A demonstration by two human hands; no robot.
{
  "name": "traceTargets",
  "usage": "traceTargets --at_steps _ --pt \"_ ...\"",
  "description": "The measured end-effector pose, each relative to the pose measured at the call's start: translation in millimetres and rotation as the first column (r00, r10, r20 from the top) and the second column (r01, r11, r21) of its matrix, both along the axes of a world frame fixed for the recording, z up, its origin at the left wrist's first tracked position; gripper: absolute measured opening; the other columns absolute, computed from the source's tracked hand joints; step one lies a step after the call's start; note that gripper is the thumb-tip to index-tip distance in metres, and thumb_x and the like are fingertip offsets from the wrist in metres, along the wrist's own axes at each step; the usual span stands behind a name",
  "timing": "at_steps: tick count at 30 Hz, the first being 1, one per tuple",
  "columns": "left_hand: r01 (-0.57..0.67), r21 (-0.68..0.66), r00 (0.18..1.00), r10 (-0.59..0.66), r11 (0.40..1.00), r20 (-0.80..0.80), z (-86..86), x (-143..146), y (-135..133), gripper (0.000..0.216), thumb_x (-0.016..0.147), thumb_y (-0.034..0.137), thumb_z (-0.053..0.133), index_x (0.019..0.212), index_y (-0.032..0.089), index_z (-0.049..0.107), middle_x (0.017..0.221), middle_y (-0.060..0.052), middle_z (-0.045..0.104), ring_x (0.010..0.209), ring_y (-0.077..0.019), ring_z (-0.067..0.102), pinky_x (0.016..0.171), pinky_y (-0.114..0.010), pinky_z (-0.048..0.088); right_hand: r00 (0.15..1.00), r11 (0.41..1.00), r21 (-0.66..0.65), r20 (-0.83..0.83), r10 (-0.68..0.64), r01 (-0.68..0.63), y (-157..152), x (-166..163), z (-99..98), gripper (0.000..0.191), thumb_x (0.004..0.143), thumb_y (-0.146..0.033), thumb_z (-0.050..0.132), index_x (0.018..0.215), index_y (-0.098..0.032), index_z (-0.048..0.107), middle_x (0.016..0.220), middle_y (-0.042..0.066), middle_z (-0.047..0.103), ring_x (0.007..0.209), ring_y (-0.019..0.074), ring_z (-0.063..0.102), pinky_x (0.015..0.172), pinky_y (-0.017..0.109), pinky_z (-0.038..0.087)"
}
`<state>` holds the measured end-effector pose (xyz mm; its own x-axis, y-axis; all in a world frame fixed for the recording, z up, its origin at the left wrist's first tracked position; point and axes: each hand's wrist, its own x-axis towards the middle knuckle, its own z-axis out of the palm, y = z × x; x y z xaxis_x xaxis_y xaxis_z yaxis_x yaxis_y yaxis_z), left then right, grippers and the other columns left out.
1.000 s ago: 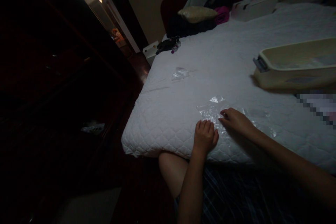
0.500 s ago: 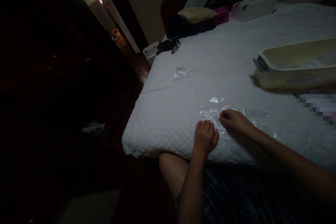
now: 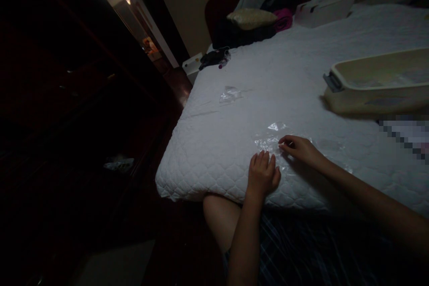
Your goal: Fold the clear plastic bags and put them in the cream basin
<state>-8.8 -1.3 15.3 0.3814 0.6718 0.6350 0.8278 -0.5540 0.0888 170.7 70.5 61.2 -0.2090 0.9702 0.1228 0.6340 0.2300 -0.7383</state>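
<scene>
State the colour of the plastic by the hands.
The plastic is clear, colourless; best in head view.

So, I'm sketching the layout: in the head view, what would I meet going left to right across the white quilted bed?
Small crinkled piece of clear plastic → the person's left hand → right hand → beige rectangular plastic bin.

Clear plastic film (image 3: 263, 144), thin, glossy, crinkled, catching bright glints. Lies spread on white quilted bed (image 3: 204, 152), near front edge, well right of front left corner. Outline unclear.
</scene>
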Motion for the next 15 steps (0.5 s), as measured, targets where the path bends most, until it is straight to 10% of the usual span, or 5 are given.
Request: traceTargets --at_steps 15 --pt "0.027 -0.134 0.999 -0.031 0.991 -0.033 2.6 -1 0 0.033 0.088 0.033 0.054 0.114 0.013 0.060 0.131 -0.015 0.058 0.127 -0.0262 0.051 0.108 -0.047 0.041 0.982 0.998 0.045 0.178 -0.057 0.050 -6 8 -12.6 0.026 0.084 -0.038 0.047 0.096 -0.019 0.062 0.084 0.008 0.069 0.076 0.0215 0.064 0.067 0.032 0.047"
